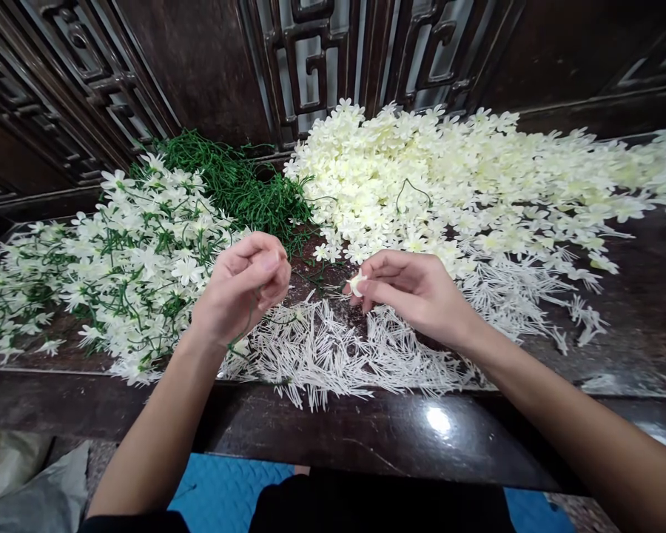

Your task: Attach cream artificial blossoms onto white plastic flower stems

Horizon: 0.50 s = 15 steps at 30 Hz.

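My left hand (249, 274) is closed, and a thin green plastic stem (244, 337) trails below its palm toward the wrist. What its fingertips pinch is hidden. Between the thumb and fingers of my right hand (405, 289) is a small white artificial flower (357, 283). The two hands face each other, a short gap apart. Beneath them spreads a heap of thin white sticks (322, 355). White flowers on green stems (144, 274) are piled beside my left hand. Loose cream-white flower heads (411, 163) form a large pile beyond my right hand.
Bare green stems (238, 178) lie in a tangle at the back, against the carved dark wood panel (316, 66). More white sticks (510, 296) lie to the right. The dark wooden bench (366, 437) has its front edge close to me. Plastic bags (38, 488) are at lower left.
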Tool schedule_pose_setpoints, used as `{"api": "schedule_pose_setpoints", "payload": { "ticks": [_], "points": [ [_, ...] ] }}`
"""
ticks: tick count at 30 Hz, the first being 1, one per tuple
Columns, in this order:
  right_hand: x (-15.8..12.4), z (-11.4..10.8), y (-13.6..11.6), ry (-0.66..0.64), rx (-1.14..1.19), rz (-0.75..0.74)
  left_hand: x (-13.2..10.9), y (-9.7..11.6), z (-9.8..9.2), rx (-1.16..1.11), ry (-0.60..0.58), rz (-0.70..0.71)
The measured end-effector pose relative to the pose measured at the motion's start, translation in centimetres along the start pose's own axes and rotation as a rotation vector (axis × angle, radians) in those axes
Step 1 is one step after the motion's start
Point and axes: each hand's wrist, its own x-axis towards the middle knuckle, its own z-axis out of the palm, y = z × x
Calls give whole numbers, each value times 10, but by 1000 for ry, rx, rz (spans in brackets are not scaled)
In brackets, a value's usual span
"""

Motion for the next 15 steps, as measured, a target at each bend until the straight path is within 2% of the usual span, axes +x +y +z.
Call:
{"api": "schedule_pose_setpoints", "payload": {
  "ticks": [4,9,12,15],
  "points": [
    [0,-2,2,18,44,-9,3,-7,2,-86,-57,-91],
    [-1,-2,0,36,15,-59,3,-22,6,-85,63,-178],
    [-1,-3,-3,35,13,-77,3,-30,7,34,134,-246],
    [-1,-4,-4,28,27,-83,3,-34,11,125,138,-284]
  ]
}}
